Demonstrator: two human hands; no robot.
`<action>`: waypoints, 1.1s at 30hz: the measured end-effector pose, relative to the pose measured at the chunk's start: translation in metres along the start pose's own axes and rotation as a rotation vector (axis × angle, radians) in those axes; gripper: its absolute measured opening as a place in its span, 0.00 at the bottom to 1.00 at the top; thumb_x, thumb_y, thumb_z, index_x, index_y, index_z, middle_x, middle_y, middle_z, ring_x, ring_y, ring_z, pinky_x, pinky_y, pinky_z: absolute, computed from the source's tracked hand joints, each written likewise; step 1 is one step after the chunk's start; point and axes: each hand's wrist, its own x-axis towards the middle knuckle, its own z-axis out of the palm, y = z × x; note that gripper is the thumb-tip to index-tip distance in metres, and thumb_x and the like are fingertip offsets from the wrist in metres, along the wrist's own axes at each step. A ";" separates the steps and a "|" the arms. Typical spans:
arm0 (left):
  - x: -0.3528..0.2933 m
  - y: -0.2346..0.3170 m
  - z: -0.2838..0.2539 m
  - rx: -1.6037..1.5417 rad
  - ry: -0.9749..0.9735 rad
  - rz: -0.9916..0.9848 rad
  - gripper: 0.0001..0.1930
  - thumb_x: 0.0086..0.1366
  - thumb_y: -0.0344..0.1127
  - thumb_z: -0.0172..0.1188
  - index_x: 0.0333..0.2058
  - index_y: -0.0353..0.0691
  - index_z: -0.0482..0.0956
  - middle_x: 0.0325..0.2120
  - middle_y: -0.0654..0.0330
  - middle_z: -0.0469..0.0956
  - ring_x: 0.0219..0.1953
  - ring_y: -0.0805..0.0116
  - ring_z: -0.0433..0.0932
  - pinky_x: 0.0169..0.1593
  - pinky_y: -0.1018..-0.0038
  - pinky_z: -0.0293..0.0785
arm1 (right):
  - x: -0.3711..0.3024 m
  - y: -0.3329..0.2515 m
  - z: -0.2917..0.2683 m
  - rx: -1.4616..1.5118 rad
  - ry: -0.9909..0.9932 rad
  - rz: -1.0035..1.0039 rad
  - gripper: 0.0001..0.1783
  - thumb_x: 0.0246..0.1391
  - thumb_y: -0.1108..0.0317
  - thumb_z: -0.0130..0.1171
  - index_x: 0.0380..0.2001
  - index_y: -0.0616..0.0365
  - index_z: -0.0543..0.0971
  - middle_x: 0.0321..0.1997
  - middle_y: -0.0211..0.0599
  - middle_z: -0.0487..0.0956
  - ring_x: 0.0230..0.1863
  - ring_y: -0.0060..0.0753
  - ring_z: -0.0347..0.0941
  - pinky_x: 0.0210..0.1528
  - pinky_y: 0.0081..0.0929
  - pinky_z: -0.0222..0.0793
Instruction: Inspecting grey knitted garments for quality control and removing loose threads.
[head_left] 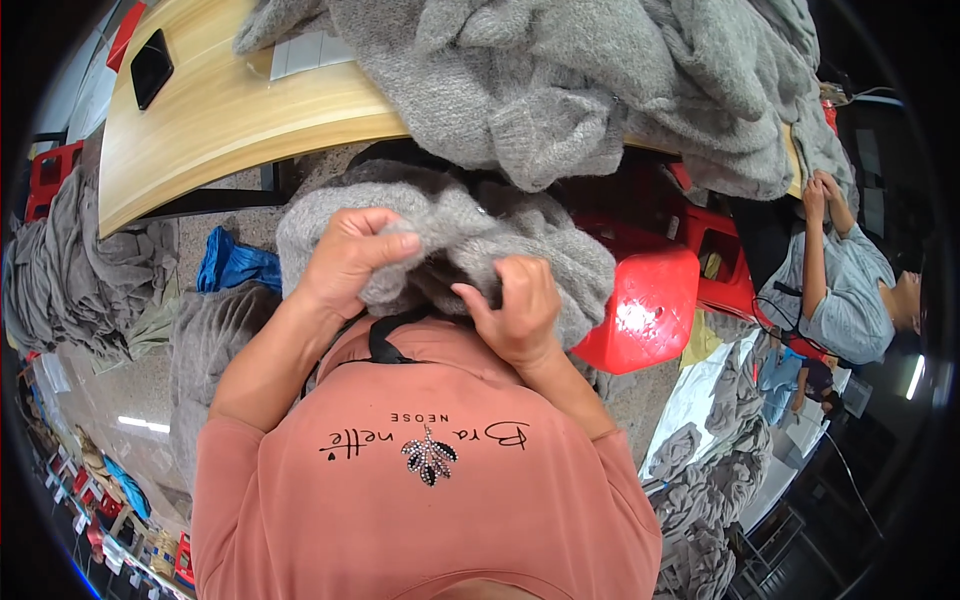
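A fuzzy grey knitted garment [570,268] lies bunched across my lap, below the table's near edge. My left hand [352,258] pinches a fold of it between thumb and fingers. To the right, my right hand [518,308] is closed on another part of the same knit, thumb pointing inward. Between the two hands the fabric is stretched and a dark gap shows beneath. A small shiny point sits on the knit just above the hands; what it is I cannot make out.
A wooden table [230,135] bears a heap of grey knits [640,70] and a black phone [151,68]. Beside me are a red stool [645,310], a blue bag [238,262] and a grey garment pile [80,270]. Another person [850,290] handles knitwear at the right.
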 end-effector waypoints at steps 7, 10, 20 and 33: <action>-0.002 0.011 -0.005 -0.081 0.039 0.104 0.06 0.48 0.23 0.57 0.28 0.34 0.75 0.26 0.61 0.77 0.25 0.79 0.73 0.31 0.83 0.69 | -0.011 0.018 0.001 -0.141 -0.105 0.147 0.16 0.32 0.81 0.49 0.32 0.64 0.70 0.30 0.46 0.71 0.31 0.47 0.68 0.33 0.34 0.66; -0.005 0.008 -0.010 -0.125 0.030 0.145 0.06 0.48 0.22 0.56 0.28 0.34 0.74 0.26 0.62 0.76 0.26 0.79 0.73 0.32 0.82 0.70 | -0.012 0.023 -0.005 0.017 -0.113 0.397 0.15 0.35 0.82 0.47 0.32 0.63 0.70 0.29 0.47 0.72 0.30 0.48 0.68 0.33 0.34 0.66; -0.002 0.009 -0.007 -0.127 -0.112 0.238 0.04 0.51 0.24 0.56 0.28 0.35 0.73 0.24 0.66 0.74 0.26 0.81 0.70 0.32 0.84 0.67 | -0.005 0.019 -0.013 0.227 -0.402 0.481 0.11 0.37 0.79 0.54 0.30 0.64 0.74 0.26 0.42 0.73 0.26 0.36 0.70 0.31 0.25 0.65; -0.009 0.017 -0.007 -0.151 -0.063 0.209 0.05 0.48 0.27 0.57 0.25 0.35 0.72 0.25 0.60 0.75 0.26 0.76 0.72 0.33 0.79 0.70 | -0.017 0.030 -0.003 0.116 -0.366 0.233 0.13 0.39 0.82 0.48 0.33 0.62 0.71 0.21 0.41 0.70 0.25 0.32 0.70 0.28 0.25 0.65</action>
